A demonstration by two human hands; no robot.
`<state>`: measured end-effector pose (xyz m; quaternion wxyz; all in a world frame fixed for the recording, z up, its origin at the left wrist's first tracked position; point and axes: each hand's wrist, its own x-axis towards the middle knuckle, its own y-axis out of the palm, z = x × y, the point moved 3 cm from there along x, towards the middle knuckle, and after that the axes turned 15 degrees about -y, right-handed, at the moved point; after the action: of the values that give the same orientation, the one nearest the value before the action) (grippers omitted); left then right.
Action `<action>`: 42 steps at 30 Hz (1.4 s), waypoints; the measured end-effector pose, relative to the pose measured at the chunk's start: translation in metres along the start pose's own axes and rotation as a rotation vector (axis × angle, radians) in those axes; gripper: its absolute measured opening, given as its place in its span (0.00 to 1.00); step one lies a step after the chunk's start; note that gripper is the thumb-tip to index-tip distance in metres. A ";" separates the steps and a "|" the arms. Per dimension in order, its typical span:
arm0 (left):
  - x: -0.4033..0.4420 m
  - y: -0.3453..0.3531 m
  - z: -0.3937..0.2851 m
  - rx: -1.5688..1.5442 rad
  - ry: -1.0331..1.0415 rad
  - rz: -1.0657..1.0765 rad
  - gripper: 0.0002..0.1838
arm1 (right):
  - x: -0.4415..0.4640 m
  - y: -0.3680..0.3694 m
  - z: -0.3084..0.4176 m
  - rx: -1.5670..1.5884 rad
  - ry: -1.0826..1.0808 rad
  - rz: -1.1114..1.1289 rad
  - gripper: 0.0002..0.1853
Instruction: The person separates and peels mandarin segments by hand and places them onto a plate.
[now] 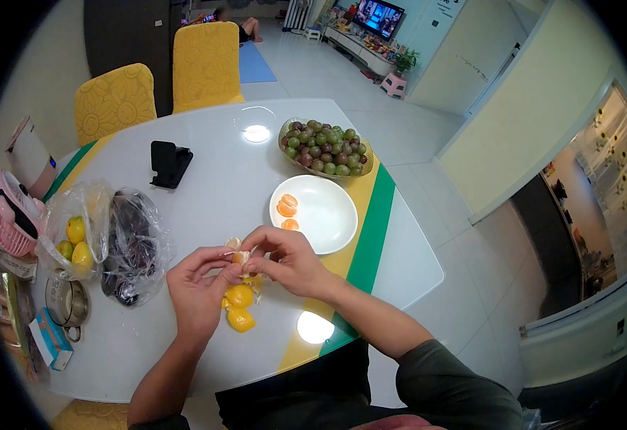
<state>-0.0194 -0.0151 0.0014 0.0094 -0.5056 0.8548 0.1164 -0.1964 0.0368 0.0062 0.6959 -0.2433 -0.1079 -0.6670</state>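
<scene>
Both hands meet above the table around a small piece of peeled orange fruit (240, 257). My left hand (200, 285) pinches it from the left, and my right hand (290, 262) has its fingers closed on it from the right. Yellow-orange peel (240, 307) lies on the table just below the hands, partly covered by them. Behind my right hand stands a white plate (325, 213) with several orange segments (287, 206) at its left side.
A basket of grapes (325, 148) stands beyond the plate. Left are a black stand (171, 164), bagged yellow fruit (75, 231), a dark-filled plastic bag (133, 244), a glass cup (68, 304) and a blue-white box (52, 340). Yellow chairs (206, 66) stand behind; a person sits far back.
</scene>
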 end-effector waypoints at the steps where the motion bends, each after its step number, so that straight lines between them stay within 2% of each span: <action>1: 0.000 0.000 0.000 0.004 0.029 0.014 0.13 | -0.001 0.000 -0.002 0.020 0.003 -0.009 0.11; 7: -0.003 0.004 -0.006 0.038 0.042 0.053 0.17 | 0.000 0.001 -0.003 0.052 0.006 -0.013 0.11; 16: 0.001 0.000 -0.003 0.105 0.205 0.045 0.16 | 0.000 0.003 0.000 0.082 0.043 -0.053 0.11; 25: -0.003 0.007 -0.008 -0.082 0.083 0.069 0.16 | -0.001 0.000 -0.006 0.080 0.046 -0.084 0.11; 28: -0.003 0.010 -0.008 -0.034 0.038 0.105 0.17 | -0.002 0.001 -0.006 0.083 0.047 -0.076 0.11; 31: -0.001 0.004 -0.003 0.043 0.106 0.113 0.15 | -0.002 0.002 -0.006 0.095 0.037 -0.066 0.12; 34: -0.002 0.002 -0.001 -0.001 0.083 0.071 0.14 | -0.001 0.002 -0.001 0.053 0.020 -0.084 0.12; 37: 0.002 -0.006 -0.004 0.077 0.177 0.007 0.12 | 0.001 -0.002 0.000 0.046 0.024 -0.121 0.11; 42: 0.001 -0.002 -0.004 -0.038 0.015 0.083 0.12 | 0.000 -0.003 -0.003 -0.012 -0.002 -0.108 0.11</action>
<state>-0.0179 -0.0173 0.0044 -0.0113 -0.4705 0.8728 0.1293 -0.2000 0.0354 0.0044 0.6573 -0.2420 -0.1177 -0.7039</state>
